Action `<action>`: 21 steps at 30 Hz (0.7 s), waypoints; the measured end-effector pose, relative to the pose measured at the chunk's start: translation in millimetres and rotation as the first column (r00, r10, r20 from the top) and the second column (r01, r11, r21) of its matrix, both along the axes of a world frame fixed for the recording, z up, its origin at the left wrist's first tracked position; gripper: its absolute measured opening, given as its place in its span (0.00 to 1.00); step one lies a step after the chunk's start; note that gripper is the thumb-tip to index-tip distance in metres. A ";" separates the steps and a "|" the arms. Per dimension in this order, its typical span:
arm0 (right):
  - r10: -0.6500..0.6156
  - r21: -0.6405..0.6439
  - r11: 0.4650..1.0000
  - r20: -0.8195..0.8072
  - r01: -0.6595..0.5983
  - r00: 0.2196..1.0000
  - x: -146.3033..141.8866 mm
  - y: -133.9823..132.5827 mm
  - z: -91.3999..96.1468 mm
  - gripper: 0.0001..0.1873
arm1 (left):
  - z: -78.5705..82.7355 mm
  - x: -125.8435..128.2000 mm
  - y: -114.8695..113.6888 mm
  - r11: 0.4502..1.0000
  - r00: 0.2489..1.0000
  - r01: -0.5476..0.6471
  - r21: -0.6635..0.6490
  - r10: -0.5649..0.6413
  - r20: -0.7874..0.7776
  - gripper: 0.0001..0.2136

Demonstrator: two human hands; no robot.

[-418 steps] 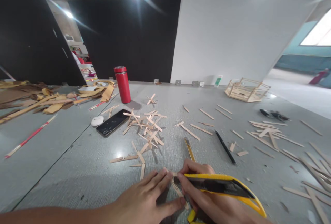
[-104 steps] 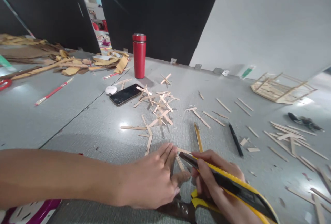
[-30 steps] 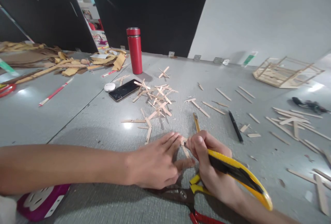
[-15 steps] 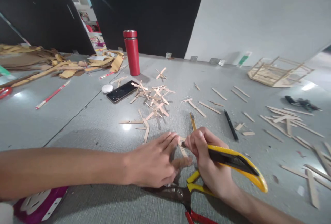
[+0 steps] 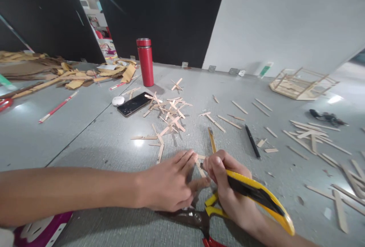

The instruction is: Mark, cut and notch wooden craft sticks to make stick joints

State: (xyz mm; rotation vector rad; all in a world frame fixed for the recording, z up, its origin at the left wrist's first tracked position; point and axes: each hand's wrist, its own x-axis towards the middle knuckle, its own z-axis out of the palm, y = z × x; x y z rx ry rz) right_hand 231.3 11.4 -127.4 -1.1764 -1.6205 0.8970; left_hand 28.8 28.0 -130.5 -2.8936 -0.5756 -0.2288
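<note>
My left hand (image 5: 171, 182) lies flat on the grey floor, fingers stretched out and pressing down a thin wooden stick (image 5: 200, 168). My right hand (image 5: 228, 190) is closed around a yellow and black utility knife (image 5: 256, 197), its tip at the stick just beside my left fingertips. Shears with yellow and red handles (image 5: 199, 218) lie on the floor under both hands. A second yellow knife (image 5: 211, 140) lies just beyond my hands.
A heap of wooden sticks (image 5: 168, 113), a black phone (image 5: 134, 103), a white earbud case (image 5: 118, 101) and a red flask (image 5: 145, 67) lie ahead. A black pen (image 5: 252, 141) and more sticks (image 5: 310, 136) spread to the right. A stick frame (image 5: 299, 83) stands far right. Cardboard scraps (image 5: 57, 74) sit left.
My right hand has turned the knife more upright and brought its tip closer to my left fingertips. The left hand has stayed pressed on the stick. The view has shifted slightly.
</note>
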 end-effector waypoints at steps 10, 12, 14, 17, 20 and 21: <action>0.188 -0.003 0.979 0.399 -0.204 0.897 15.5 16.4 23.2 0.11 | -3.4 -6.1 6.5 0.999 0.998 -0.008 -0.043 0.011 0.056 0.23; 0.177 -0.037 0.983 0.431 -0.178 0.885 18.3 16.5 20.2 0.13 | -1.8 -6.2 6.7 0.998 0.998 -0.018 -0.054 0.021 0.056 0.23; 0.118 -0.038 0.993 0.441 -0.113 0.890 20.0 15.0 16.9 0.18 | 0.1 -6.1 6.5 0.998 0.997 -0.021 -0.055 0.025 0.072 0.24; 0.064 -0.087 0.996 0.360 -0.035 0.931 19.7 13.0 14.1 0.19 | 1.7 -6.3 6.1 0.998 0.996 -0.021 -0.060 0.027 0.089 0.25; 0.068 -0.173 0.985 0.264 -0.022 0.962 15.7 13.6 13.9 0.18 | 1.0 -6.8 5.8 0.996 0.996 -0.023 -0.089 0.031 0.087 0.24; 0.065 -0.178 0.984 0.267 -0.016 0.962 13.9 14.3 14.0 0.19 | 0.4 -6.9 5.7 0.995 0.996 -0.023 -0.097 0.031 0.085 0.23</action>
